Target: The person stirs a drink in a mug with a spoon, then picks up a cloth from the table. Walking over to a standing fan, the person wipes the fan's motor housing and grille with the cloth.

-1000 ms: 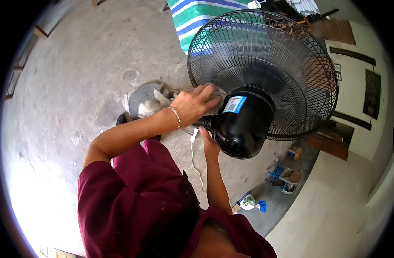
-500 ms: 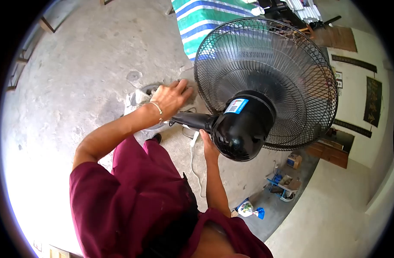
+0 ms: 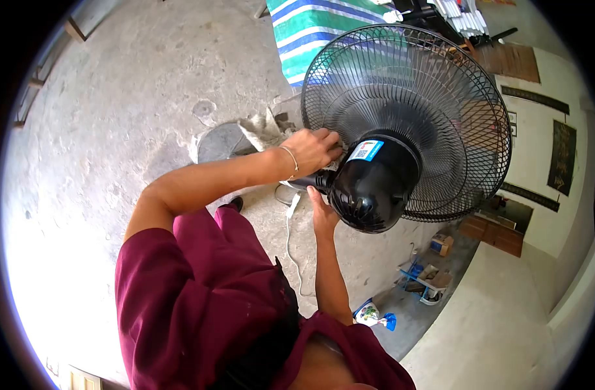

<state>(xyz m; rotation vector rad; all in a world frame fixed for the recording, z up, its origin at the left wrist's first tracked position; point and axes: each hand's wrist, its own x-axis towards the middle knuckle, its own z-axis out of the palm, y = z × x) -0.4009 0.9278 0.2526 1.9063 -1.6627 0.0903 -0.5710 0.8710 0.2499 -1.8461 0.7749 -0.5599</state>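
Observation:
A black pedestal fan (image 3: pixel 375 198) fills the centre right, its wire guard (image 3: pixel 440 117) facing away and a white-and-blue label on the motor housing. My left hand (image 3: pixel 314 153), with a bracelet at the wrist, is at the fan's neck beside the housing. Its fingers are curled on a greyish cloth (image 3: pixel 262 130), which trails out behind the hand over the round base (image 3: pixel 223 143). Under the neck, my right hand (image 3: pixel 322 211) grips the fan, thumb upright against it and the other fingers hidden behind.
A white cord (image 3: pixel 288 247) runs along the concrete floor (image 3: pixel 141 84). Behind the guard is a striped sheet (image 3: pixel 297 39). At the lower right are a cardboard box (image 3: pixel 442 244), a blue-framed item with trays (image 3: pixel 430 279) and a patterned bag (image 3: pixel 367 313). My foot is near the base.
My left hand went down the pole toward the base, then came back up to the neck with the cloth. My right hand stayed beneath the neck. The fan shifted slightly in view.

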